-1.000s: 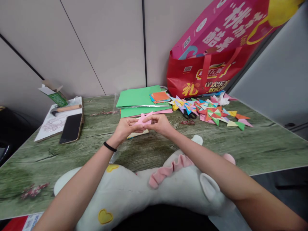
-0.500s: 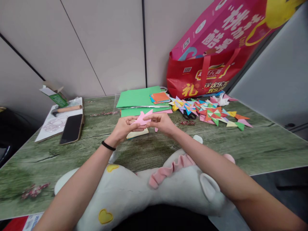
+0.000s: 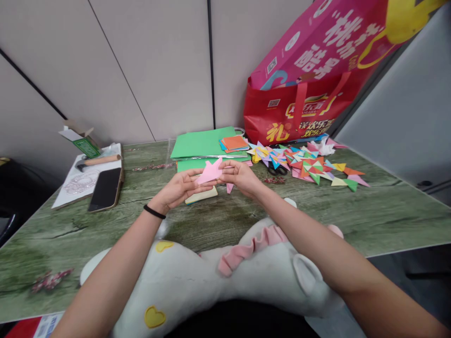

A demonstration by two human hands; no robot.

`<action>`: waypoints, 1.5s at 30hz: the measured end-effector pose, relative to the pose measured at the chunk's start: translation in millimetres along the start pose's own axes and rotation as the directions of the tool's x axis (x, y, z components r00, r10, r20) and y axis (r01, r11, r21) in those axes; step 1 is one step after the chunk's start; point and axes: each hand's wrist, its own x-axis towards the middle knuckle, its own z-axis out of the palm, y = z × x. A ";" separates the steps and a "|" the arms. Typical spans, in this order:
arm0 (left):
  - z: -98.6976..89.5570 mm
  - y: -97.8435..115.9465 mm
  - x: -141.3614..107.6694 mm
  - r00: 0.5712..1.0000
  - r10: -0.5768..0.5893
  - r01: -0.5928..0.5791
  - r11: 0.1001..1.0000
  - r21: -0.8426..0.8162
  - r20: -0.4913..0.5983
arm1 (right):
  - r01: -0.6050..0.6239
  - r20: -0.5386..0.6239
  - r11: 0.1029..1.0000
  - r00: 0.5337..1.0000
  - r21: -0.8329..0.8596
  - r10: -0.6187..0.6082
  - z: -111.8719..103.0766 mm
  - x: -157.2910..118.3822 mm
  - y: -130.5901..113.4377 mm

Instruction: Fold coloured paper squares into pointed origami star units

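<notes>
Left hand (image 3: 178,188) and right hand (image 3: 241,177) both pinching pink folded paper (image 3: 210,172), held above the table (image 3: 141,225), just near of the green sheets (image 3: 200,141). Folded paper pieces (image 3: 312,164) lie right; phone (image 3: 104,188) left.

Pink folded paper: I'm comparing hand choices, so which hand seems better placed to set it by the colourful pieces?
Probably the right hand: it holds the pink folded paper on the side nearer the colourful pieces. The left hand is farther away.
</notes>
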 end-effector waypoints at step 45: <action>5.4 -14.9 7.4 0.953 0.177 -0.013 0.837 0.547 -0.247 | 0.001 0.259 0.997 0.966 -0.078 0.019 8.5 -3.1 12.3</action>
